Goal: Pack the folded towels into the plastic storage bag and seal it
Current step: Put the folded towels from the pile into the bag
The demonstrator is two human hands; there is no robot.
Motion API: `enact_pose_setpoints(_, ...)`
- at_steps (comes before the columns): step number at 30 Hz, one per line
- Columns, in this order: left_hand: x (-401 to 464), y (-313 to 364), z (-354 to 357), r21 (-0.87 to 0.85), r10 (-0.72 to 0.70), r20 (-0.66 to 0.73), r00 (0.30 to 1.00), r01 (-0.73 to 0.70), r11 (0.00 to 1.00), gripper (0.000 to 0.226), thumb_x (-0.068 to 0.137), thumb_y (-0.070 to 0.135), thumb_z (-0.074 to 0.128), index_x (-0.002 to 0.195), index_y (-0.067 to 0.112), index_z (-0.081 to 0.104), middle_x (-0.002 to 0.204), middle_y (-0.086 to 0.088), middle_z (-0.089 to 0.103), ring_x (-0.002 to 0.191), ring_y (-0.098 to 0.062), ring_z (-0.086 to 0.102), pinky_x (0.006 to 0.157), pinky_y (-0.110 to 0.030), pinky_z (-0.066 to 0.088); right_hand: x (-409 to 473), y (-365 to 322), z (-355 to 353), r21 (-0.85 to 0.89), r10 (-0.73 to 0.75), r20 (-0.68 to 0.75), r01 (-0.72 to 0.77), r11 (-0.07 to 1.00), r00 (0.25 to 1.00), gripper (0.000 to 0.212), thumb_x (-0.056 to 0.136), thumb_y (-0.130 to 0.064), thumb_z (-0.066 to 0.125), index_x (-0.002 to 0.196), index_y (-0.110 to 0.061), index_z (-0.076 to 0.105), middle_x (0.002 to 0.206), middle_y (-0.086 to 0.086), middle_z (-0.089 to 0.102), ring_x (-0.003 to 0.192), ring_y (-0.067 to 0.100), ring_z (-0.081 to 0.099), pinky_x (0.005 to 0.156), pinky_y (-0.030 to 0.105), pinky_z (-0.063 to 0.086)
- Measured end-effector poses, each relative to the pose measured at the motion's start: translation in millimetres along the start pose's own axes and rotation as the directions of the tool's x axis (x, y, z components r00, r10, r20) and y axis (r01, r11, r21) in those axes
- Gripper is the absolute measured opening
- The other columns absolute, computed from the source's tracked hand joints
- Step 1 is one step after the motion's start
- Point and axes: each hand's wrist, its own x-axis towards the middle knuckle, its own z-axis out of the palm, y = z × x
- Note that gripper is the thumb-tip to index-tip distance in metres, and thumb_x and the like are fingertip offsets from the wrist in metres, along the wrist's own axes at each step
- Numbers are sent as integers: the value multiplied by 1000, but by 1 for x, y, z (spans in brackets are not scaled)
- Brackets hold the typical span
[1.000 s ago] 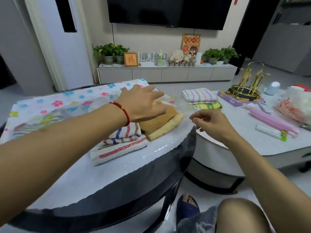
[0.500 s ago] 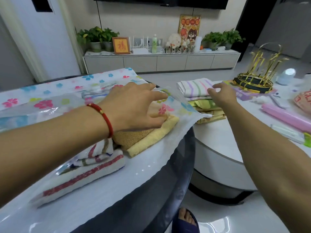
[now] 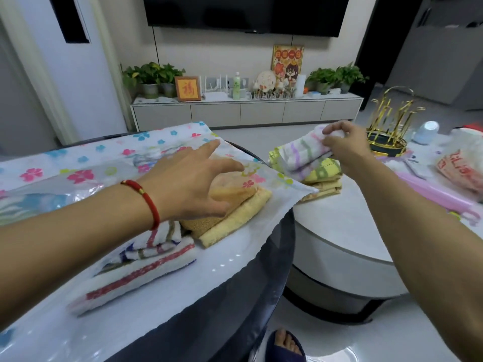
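Note:
A clear plastic storage bag [image 3: 78,163] with a flower print lies across the dark round table. Inside its open mouth sit an orange and yellow folded towel [image 3: 235,215] and a red-and-blue striped towel [image 3: 146,259]. My left hand [image 3: 193,181] lifts the bag's upper flap above the orange towel, fingers spread. My right hand [image 3: 345,147] grips a white towel with pastel stripes [image 3: 300,155], raised off a stack of yellow-green towels [image 3: 324,178] on the white table.
On the white table [image 3: 347,231] stand a gold wire rack [image 3: 392,126], a pink tube [image 3: 431,189] and a red-printed plastic bag [image 3: 460,163]. A gap separates the two tables. My sandalled foot [image 3: 285,346] is below. A TV cabinet with plants lines the far wall.
My right hand reached across to the stack on the white table, closed on the pastel striped towel and lifted it. My left hand kept holding the bag's flap up.

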Motion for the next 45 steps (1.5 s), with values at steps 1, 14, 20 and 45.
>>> enact_pose_setpoints(1, -9, -2, -2, 13, -22, 19, 1000, 22, 1000, 78, 70, 65, 64, 139, 60, 30, 165, 0, 10, 138, -32, 37, 100, -52, 46, -13, -13, -12, 40, -5, 25, 4, 999, 1000, 25, 82, 3, 60, 85, -19, 71, 99, 13, 64, 76, 24, 62, 62, 31, 54)
enact_pose_setpoints(14, -116, -39, -36, 46, -186, 67, 980, 183, 982, 80, 75, 48, 68, 146, 40, 33, 135, 3, 56, 117, -30, 54, 91, -57, 49, -235, -143, -62, 82, 69, 757, -199, 977, 650, 34, 93, 13, 49, 95, -13, 71, 91, 6, 69, 79, 15, 68, 62, 22, 58)
enact_pose_setpoints(20, -114, -42, -88, 36, -170, -70, 983, 173, 984, 80, 77, 52, 67, 147, 27, 36, 137, -4, 57, 118, -30, 55, 80, -37, 44, -289, -144, 45, 141, 16, 861, -270, 952, 508, 38, 87, 14, 55, 87, -17, 76, 92, 3, 71, 79, 16, 67, 65, 28, 57)
enact_pose_setpoints(45, -96, -49, -93, 47, -106, -229, 968, 119, 992, 70, 85, 68, 37, 139, 26, 51, 142, -6, 55, 121, -32, 54, 92, -41, 47, -257, -72, 130, -317, -160, 361, 282, 906, 919, 28, 92, -21, 64, 117, -15, 75, 106, 4, 71, 92, 18, 63, 78, 29, 48)
